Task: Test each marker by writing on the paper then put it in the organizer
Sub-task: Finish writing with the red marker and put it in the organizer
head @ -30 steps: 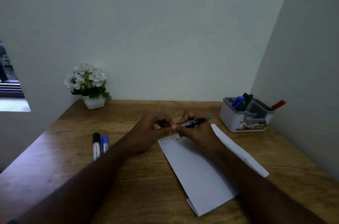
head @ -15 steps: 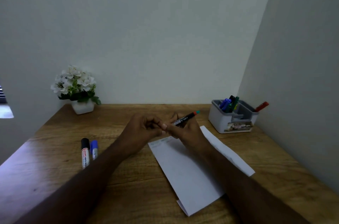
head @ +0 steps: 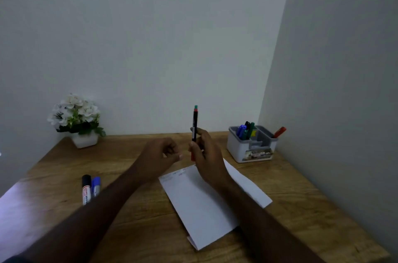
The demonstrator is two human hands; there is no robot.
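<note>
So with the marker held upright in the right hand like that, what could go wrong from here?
1. The right hand grips the marker low, so it may tip or slip on the way to the organizer.
2. The organizer's back left compartment already holds several markers; another could jam there.
3. The right forearm lies over the paper and might drag it.

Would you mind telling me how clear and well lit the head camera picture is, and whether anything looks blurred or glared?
Head view: dim, even light, walls grey; a pale glare patch on the table at its near left; the left hand and forearms look softly blurred; the marker in the right hand stays fairly crisp; writing on the paper is too faint to read; the organizer label is illegible.
</note>
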